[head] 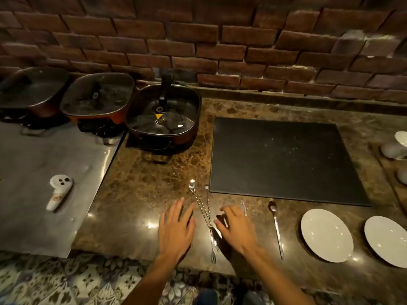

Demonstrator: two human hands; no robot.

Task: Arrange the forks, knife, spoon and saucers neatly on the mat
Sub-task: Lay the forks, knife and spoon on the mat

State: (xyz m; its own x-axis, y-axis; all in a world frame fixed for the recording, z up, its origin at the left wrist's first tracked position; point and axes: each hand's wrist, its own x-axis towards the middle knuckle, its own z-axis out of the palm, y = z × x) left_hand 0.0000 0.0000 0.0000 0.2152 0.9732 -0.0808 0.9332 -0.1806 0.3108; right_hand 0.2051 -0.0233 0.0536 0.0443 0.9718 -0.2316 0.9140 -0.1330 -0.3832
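A: Where's the mat?
B: The flat black square mat (284, 159) lies on the brown speckled stone counter (149, 194), w/ nothing on it.
A: And the forks?
B: Two thin silver forks with twisty handles (207, 214) lie crossed on the counter, just left of the mat's near corner, prongs pointing at the person.
A: Hands?
B: The left hand (176, 227) is flat, fingers spread, just left of the forks, holding nothing. The right hand (236, 227) is just right of them, fingers bent & loose, not closed on anything. Can't tell if it touches the forks.
A: Knife?
B: A small shiny bit (243, 206) pokes out past the right hand. Too hidden to say what it is.
A: Spoon, saucers?
B: The long silver spoon (276, 227) lies right of that hand, below the mat. Two round white saucers (327, 235) sit further right, side by side, 2nd one (386, 239) near the edge.
A: Other stuff?
B: Three dark pans with glass lids (163, 115) by the brick wall.
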